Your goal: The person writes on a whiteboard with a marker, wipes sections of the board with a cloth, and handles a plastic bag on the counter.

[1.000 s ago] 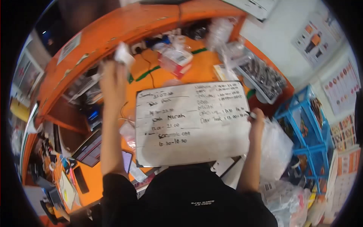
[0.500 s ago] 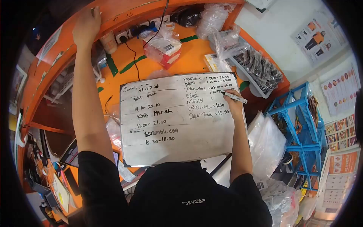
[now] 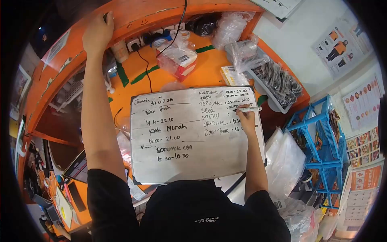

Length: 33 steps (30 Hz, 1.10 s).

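A whiteboard (image 3: 173, 169) with black handwriting lies tilted against my body and the orange counter. My right hand (image 3: 245, 117) is closed around a white marker (image 3: 253, 109). The marker's dark tip is at the right column of writing, near the BBQ and MATAH lines. Far from the board, at the upper left, my left hand (image 3: 98, 34) rests at the orange shelf edge (image 3: 133, 16). Its fingers are curled around a small dark thing that I cannot make out.
Behind the board are a red and white box (image 3: 181, 64) in plastic and a grey tray (image 3: 278, 97) of black wrapped items. Blue stacked racks (image 3: 322, 141) and clear plastic bags (image 3: 286, 157) stand on the right. A black cable (image 3: 147, 66) crosses the orange counter (image 3: 133, 74).
The marker tip has shifted down and slightly left, from the BBQ line toward the MATAH line. My left hand stays at the shelf edge. The whole view has tilted a little.
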### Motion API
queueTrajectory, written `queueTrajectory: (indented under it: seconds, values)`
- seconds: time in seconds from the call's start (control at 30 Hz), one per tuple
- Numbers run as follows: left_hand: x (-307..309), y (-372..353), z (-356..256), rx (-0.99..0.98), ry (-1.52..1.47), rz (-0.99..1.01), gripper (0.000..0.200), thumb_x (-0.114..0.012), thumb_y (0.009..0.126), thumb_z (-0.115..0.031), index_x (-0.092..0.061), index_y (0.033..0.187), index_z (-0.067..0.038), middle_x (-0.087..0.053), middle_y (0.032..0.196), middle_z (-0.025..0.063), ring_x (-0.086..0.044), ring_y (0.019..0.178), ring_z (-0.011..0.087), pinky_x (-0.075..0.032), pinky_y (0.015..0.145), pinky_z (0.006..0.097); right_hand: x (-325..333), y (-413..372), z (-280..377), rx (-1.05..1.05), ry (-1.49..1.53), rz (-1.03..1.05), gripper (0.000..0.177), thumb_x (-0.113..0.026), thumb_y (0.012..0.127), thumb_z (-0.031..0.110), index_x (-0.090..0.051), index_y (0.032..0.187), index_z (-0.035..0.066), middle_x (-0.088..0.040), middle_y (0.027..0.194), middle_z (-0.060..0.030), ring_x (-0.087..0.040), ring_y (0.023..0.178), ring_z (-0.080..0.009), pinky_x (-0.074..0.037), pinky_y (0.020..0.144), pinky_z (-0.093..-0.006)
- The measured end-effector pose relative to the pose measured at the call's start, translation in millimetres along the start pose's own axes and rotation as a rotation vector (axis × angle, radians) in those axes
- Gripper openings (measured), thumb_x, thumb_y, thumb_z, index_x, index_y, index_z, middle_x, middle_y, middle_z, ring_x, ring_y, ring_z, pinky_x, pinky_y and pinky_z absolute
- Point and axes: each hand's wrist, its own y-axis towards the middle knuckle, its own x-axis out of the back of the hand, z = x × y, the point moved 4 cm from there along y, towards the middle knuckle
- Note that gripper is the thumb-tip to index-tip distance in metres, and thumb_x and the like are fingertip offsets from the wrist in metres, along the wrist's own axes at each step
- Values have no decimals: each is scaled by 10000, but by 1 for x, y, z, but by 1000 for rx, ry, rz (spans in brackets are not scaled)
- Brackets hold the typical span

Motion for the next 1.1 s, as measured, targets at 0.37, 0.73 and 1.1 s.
queueTrajectory:
  seconds: [0.37, 0.73, 1.1]
  values:
    - [5, -1, -6, 13, -3, 37, 482, -391, 911, -480, -608, 924, -50, -642, 938, 202, -607, 907, 379, -470, 760, 476, -1, -1, -3, -112, -60, -45, 101, -607, 814, 58, -597, 905, 14, -592, 756, -16, -515, 674, -75, -408, 612, -230]
    - [3, -1, -5, 32, 6, 75, 500, -381, 915, -492, -605, 929, -45, -640, 960, 195, -606, 921, 367, -470, 753, 477, -1, -2, 0, -124, -47, -68, 118, -638, 774, 56, -609, 881, 17, -591, 761, -14, -476, 661, -66, -392, 598, -230]
    - [5, 0, -5, 55, 12, 97, 503, -388, 907, -494, -600, 1050, -61, -632, 1029, 188, -596, 966, 373, -468, 793, 476, -9, -5, 30, -2, -115, -6, 159, -647, 746, -24, -569, 882, 0, -577, 859, -58, -544, 818, -135, -444, 740, -275]
